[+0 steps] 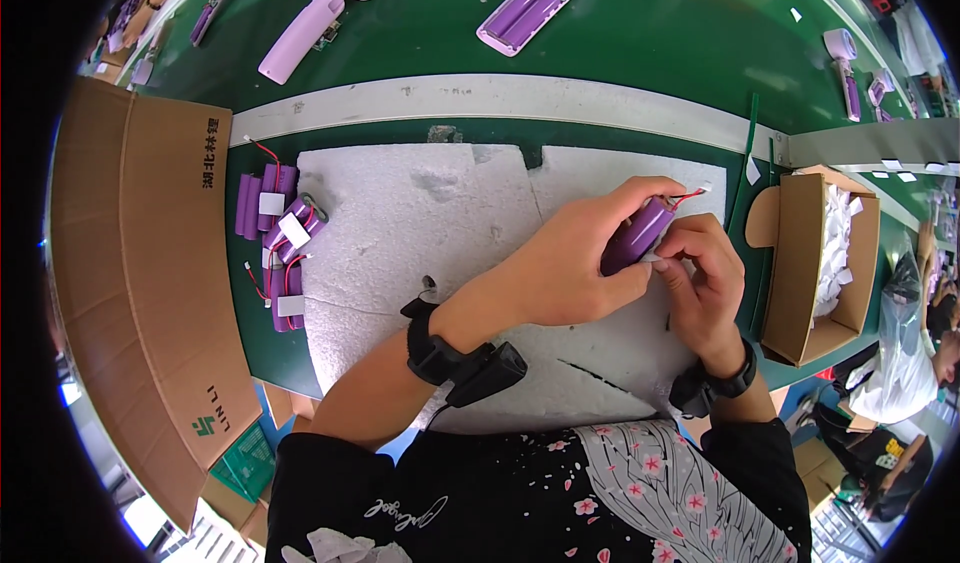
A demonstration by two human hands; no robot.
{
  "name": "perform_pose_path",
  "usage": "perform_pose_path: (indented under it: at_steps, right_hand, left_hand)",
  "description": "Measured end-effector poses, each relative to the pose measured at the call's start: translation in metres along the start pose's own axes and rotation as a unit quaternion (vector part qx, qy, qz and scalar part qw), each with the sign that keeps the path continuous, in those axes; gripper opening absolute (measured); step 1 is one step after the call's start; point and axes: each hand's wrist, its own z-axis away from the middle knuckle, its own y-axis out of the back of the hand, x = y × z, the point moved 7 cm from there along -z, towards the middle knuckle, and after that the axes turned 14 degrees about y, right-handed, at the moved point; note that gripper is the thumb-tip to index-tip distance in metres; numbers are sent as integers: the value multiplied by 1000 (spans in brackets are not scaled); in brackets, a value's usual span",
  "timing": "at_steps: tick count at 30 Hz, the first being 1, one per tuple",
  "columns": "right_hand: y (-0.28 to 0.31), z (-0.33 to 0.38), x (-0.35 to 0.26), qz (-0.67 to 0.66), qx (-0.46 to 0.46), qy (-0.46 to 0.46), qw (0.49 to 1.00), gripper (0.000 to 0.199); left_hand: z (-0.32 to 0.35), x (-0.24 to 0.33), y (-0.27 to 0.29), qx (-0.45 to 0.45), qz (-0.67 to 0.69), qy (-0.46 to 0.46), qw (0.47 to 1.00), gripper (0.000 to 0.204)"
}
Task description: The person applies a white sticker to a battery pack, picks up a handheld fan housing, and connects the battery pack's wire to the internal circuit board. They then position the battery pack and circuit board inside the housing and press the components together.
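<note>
My left hand (575, 263) grips a purple battery pack (636, 236) with thin red wires at its far end, holding it over a white foam sheet (420, 223). My right hand (705, 278) pinches the pack's near end, fingertips against a small white piece there. Both wrists wear black straps. Several more purple battery packs (275, 243) with white labels and red wires lie in a heap at the foam's left edge.
A large brown carton (140, 263) stands at the left. A small open cardboard box (815, 263) with white pieces sits at the right. Beyond a white strip, a green conveyor (640, 53) carries pink hand-held fan bodies (320, 13). Another person sits at lower right.
</note>
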Motion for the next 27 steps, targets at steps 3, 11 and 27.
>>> perform_pose_path:
  at_steps: [3,11,27]
  right_hand:
    - [2,-4,-1,2,-18,12,1000,17]
    - [1,3,4,-35,-24,-20,999,13]
    - [0,-1,1,-21,-36,-4,999,13]
  left_hand:
    - [1,2,2,-4,5,19,1000,64]
    - [-1,-5,2,19,35,3,999,62]
    - [-1,-1,0,-5,11,-27,1000,60]
